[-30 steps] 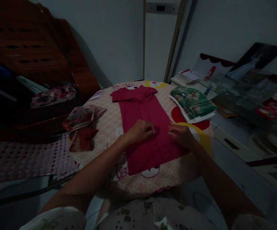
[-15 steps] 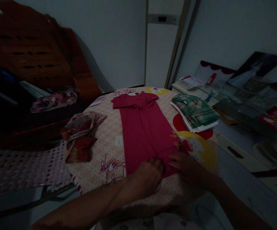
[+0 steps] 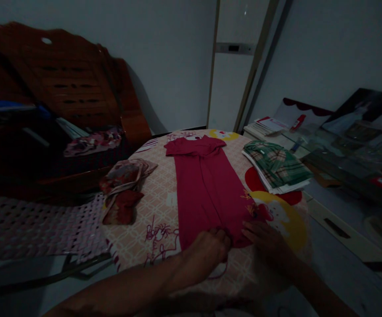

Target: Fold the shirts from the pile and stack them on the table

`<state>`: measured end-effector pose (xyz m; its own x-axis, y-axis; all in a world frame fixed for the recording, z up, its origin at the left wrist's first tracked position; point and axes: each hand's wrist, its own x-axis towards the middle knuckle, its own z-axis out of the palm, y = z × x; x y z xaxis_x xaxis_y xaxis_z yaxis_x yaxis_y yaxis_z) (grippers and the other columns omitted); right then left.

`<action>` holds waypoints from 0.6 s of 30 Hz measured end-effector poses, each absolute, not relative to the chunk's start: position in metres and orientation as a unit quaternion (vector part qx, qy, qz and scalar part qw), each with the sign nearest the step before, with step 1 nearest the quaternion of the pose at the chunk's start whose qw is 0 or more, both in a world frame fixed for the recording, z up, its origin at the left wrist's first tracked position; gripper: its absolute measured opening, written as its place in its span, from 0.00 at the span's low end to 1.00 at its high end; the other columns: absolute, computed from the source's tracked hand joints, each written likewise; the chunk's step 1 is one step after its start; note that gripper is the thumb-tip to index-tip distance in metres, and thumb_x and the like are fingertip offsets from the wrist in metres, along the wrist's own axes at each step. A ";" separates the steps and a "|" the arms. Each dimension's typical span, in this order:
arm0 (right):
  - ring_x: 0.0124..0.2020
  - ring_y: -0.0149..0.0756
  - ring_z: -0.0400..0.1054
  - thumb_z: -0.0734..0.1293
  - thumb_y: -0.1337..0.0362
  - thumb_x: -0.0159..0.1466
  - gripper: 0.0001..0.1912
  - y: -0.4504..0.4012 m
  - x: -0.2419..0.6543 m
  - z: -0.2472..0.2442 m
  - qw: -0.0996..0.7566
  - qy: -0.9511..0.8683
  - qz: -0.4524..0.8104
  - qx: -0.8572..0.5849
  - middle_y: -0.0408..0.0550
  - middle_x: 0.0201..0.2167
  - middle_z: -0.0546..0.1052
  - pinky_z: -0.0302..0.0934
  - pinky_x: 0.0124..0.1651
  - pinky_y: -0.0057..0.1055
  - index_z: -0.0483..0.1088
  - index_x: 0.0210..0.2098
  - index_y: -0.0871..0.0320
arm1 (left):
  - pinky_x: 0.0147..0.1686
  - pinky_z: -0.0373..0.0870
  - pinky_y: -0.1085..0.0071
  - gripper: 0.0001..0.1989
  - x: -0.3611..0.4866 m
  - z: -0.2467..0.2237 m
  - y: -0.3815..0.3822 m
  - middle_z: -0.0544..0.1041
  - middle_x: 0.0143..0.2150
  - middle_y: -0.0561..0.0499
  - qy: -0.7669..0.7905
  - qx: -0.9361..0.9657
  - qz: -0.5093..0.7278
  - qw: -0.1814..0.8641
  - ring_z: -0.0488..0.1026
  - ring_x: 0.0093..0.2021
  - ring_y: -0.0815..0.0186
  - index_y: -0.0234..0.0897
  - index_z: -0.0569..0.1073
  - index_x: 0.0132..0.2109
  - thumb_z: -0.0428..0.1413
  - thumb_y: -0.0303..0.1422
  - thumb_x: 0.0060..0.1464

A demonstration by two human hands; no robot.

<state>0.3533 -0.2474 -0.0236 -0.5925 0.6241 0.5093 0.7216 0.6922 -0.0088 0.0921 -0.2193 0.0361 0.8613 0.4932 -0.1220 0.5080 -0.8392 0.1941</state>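
Observation:
A magenta short-sleeved garment lies lengthwise on a round table with a patterned cloth, its sides folded inward and its sleeves at the far end. At its near hem, my left hand is closed, the fingers curled on the fabric. My right hand rests with fingers stretched over the near right corner, beside a small printed design. Folded green plaid clothing lies at the table's right, on top of something white. Crumpled reddish and pinkish fabric is at the left edge.
A carved wooden chair holding clothes stands at the back left. In front of it is a woven seat. Along the right runs a glass-topped cabinet with papers, a picture and boxes. A tall white appliance stands behind the table.
The view has shifted, so the scene sits lower and further right. The garment's near edge looks more bunched between my hands, which remain at the hem.

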 end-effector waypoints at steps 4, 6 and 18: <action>0.39 0.36 0.73 0.57 0.76 0.60 0.19 -0.234 0.352 0.001 0.250 -0.876 -0.026 -0.412 0.52 0.37 0.80 0.67 0.41 0.31 0.75 0.41 0.58 | 0.37 0.68 0.71 0.08 0.077 0.041 -0.202 0.77 0.43 0.45 0.254 0.945 0.028 0.202 0.75 0.42 0.62 0.35 0.72 0.45 0.51 0.26 0.60; 0.39 0.36 0.73 0.58 0.76 0.58 0.18 -0.222 0.346 0.021 0.207 -0.865 0.044 -0.454 0.52 0.38 0.80 0.66 0.41 0.30 0.76 0.40 0.57 | 0.37 0.67 0.73 0.09 0.072 0.048 -0.191 0.78 0.41 0.46 0.254 0.938 0.030 0.235 0.76 0.41 0.64 0.36 0.73 0.44 0.51 0.23 0.58; 0.46 0.41 0.73 0.61 0.72 0.57 0.20 -0.061 0.302 0.083 0.221 -0.814 0.058 -0.534 0.54 0.45 0.80 0.63 0.50 0.33 0.76 0.47 0.60 | 0.33 0.63 0.76 0.12 0.043 0.106 -0.019 0.80 0.37 0.50 0.357 0.918 0.031 0.173 0.75 0.36 0.66 0.34 0.77 0.41 0.54 0.22 0.49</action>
<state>0.3024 -0.0614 0.0830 -0.3313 0.8953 0.2978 0.8445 0.4222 -0.3295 0.0428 -0.0194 0.1055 0.7435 0.6655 -0.0661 0.6439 -0.6857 0.3393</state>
